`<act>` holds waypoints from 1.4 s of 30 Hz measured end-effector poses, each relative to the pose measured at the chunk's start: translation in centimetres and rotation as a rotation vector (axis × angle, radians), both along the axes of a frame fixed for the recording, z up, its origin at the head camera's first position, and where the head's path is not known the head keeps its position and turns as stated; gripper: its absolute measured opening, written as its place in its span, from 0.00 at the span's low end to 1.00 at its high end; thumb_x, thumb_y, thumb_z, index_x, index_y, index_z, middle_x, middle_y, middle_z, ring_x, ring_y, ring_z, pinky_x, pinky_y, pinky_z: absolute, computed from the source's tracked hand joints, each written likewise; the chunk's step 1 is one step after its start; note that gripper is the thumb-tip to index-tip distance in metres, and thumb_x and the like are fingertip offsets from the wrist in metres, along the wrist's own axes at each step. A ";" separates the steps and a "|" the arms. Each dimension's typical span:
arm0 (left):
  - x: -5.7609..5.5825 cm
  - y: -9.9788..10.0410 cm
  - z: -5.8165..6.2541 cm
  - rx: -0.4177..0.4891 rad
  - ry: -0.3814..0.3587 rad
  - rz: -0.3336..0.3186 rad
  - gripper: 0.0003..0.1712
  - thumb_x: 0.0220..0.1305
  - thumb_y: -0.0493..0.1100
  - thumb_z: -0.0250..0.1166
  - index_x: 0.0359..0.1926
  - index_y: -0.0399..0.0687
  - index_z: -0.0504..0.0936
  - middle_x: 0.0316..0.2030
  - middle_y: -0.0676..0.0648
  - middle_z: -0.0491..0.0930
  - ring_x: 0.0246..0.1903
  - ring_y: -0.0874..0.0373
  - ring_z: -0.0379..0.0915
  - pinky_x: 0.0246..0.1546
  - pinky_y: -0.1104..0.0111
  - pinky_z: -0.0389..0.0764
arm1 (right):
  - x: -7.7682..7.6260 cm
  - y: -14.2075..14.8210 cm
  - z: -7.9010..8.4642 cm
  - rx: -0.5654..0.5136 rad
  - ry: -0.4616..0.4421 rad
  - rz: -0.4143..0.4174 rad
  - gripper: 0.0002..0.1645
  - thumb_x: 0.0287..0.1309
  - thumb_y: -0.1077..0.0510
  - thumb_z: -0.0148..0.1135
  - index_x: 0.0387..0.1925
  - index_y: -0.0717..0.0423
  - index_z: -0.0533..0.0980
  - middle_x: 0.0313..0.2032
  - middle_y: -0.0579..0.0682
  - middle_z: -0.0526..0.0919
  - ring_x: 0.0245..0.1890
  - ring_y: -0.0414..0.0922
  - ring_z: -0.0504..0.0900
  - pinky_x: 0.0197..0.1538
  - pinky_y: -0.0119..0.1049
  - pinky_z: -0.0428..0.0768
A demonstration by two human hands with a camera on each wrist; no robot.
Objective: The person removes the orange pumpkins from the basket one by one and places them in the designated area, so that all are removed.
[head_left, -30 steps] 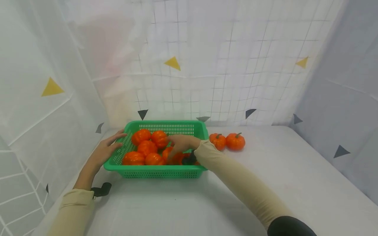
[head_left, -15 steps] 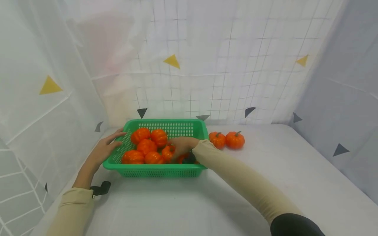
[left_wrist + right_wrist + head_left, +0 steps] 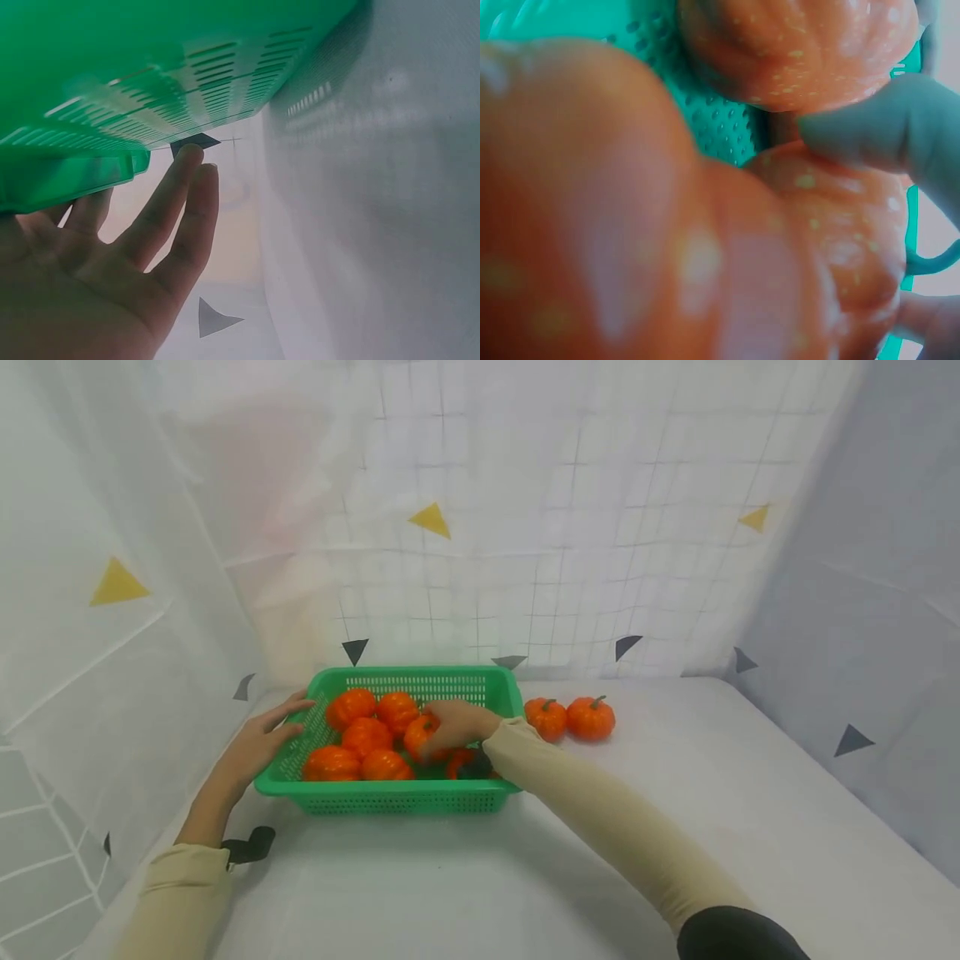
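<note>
A green plastic basket holds several small orange pumpkins, one of them a ribbed pumpkin. My right hand reaches into it and grips a pumpkin. In the right wrist view, thumb and a finger lie on opposite sides of that pumpkin, whose green stem points right. My left hand touches the basket's left rim. In the left wrist view, that hand has its fingers spread, two of them extended outside the basket wall; its thumb is not clearly visible.
Right of the basket, two pumpkins stand on the white table: a nearer pumpkin and another pumpkin. Another blurred pumpkin fills the right wrist view's foreground. White sheeting rises behind the table.
My right hand and the pumpkin in its grip have shifted slightly up and toward the basket's back. The left hand stays at the rim. The head view has moved a little.
</note>
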State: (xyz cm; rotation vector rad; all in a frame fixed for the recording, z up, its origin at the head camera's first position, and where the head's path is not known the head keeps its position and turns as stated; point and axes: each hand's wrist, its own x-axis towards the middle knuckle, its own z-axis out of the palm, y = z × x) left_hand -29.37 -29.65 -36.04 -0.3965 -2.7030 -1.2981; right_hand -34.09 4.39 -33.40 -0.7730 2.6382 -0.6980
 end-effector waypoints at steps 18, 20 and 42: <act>-0.1 0.1 0.2 -0.009 0.007 -0.001 0.29 0.80 0.44 0.54 0.76 0.43 0.68 0.81 0.44 0.50 0.78 0.33 0.38 0.67 0.25 0.43 | 0.0 0.1 0.3 -0.043 0.050 -0.072 0.39 0.53 0.44 0.71 0.65 0.52 0.72 0.46 0.46 0.81 0.45 0.47 0.78 0.47 0.39 0.81; -0.1 0.2 0.3 -0.005 0.006 0.000 0.29 0.80 0.44 0.54 0.76 0.43 0.68 0.81 0.44 0.50 0.79 0.34 0.38 0.67 0.25 0.43 | -0.1 0.1 0.3 -0.044 0.049 -0.077 0.40 0.53 0.43 0.72 0.65 0.52 0.72 0.46 0.46 0.80 0.45 0.47 0.78 0.47 0.39 0.81; 0.0 -0.3 -0.1 -0.003 0.001 0.001 0.29 0.81 0.46 0.54 0.77 0.41 0.67 0.81 0.42 0.49 0.78 0.33 0.38 0.66 0.25 0.43 | -0.1 -0.1 0.6 -0.133 0.100 -0.063 0.39 0.53 0.42 0.72 0.64 0.50 0.73 0.46 0.44 0.81 0.45 0.47 0.78 0.48 0.41 0.81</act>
